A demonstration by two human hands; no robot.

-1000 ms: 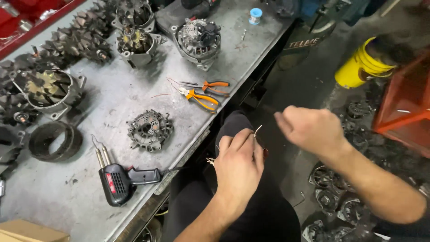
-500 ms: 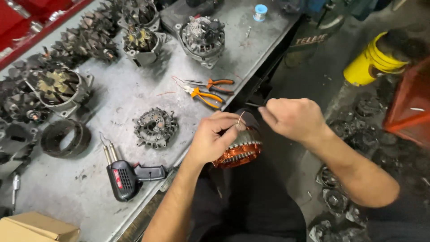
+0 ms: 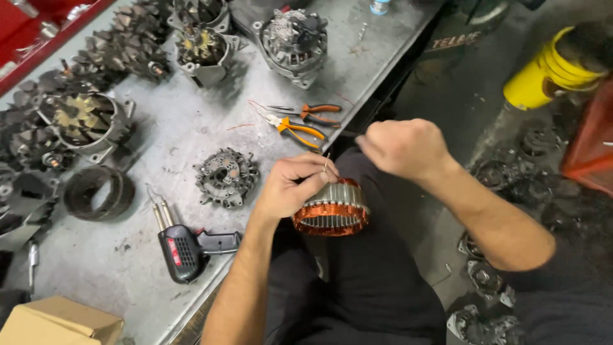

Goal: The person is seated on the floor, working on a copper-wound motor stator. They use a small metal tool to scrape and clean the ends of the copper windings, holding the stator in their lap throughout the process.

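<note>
A ring-shaped stator (image 3: 332,212) with copper windings and a grey steel core rests on my lap, just off the metal bench (image 3: 191,134). My left hand (image 3: 295,186) lies on its upper rim and pinches a thin wire lead that sticks up from the windings. My right hand (image 3: 403,148) is closed in a fist just above and to the right, gripping a small dark tool whose tip points left toward the lead. What kind of tool it is cannot be made out.
On the bench lie orange-handled pliers (image 3: 300,131) and cutters (image 3: 316,112), a round rectifier plate (image 3: 225,177), a black and red soldering gun (image 3: 188,248), a black ring (image 3: 99,191), several alternator housings (image 3: 292,37) and a cardboard box (image 3: 60,322). A yellow container (image 3: 549,73) stands right.
The stator has come into view under my hands. My left hand shifted onto its rim and took the wire lead; my right hand moved down and left toward it.
</note>
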